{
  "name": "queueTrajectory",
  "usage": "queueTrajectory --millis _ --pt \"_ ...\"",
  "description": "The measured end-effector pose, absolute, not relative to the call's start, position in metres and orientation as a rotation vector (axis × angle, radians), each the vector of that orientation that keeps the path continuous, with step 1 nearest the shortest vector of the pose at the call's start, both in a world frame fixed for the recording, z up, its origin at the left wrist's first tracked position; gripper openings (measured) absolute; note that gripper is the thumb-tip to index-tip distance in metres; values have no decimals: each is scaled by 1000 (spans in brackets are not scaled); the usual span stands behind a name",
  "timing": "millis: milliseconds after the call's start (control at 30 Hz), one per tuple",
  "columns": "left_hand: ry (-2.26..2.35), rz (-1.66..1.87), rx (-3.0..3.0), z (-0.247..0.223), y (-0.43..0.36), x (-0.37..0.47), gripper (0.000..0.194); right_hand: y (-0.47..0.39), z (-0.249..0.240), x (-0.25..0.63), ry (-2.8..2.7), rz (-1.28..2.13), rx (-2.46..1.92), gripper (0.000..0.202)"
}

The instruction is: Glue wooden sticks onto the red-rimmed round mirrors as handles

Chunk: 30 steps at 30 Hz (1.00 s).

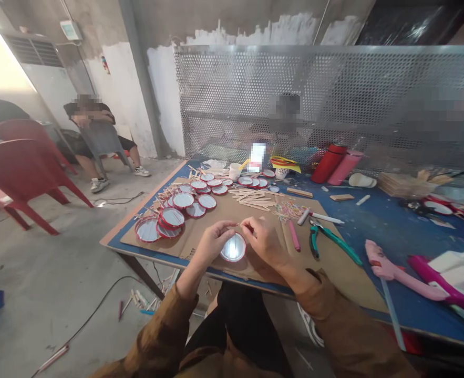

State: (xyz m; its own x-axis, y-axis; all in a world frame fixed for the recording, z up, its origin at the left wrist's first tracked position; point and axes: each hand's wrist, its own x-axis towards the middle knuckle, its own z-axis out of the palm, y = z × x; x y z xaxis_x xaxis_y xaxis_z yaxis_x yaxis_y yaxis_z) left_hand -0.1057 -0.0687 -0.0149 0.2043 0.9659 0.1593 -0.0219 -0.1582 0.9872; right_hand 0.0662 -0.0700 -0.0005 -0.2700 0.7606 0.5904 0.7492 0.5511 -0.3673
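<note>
My left hand (214, 239) and my right hand (264, 242) meet above the cardboard sheet at the table's near edge. Both are closed in a pinch, fingertips almost touching. Whatever thin, small thing lies between them is too tiny to make out. Just below the fingers is a round, red-rimmed disc (233, 248) with a shiny pale face. More such discs (171, 217) are heaped to the left, several with thin wooden sticks poking out. Beyond my hands lie flat wooden sticks (251, 198) and a pile of thin coloured strands (292, 210).
Teal-handled pliers (336, 241), a pink marker (294, 235) and a pink glue gun (389, 268) lie to the right. Red and pink bottles (329, 163) stand by the perforated metal screen (232, 100). A lit phone (257, 156) is upright at the back. A person sits beyond red chairs (30, 168).
</note>
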Motion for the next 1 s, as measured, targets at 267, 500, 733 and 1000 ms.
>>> queueTrajectory --millis 267,500,733,1000 --pt "994 1187 1354 -24 -64 -108 29 -70 -5 62 -2132 30 -1202 16" --pt "1011 1156 1367 -21 -65 -108 29 -71 -4 63 -1999 429 -1223 15" --pt "932 1026 1409 -20 -61 -112 28 -71 -3 62 -2010 445 -1170 12" --pt "962 1118 1331 -22 -60 -111 33 -70 -8 64 -1925 195 -1239 13"
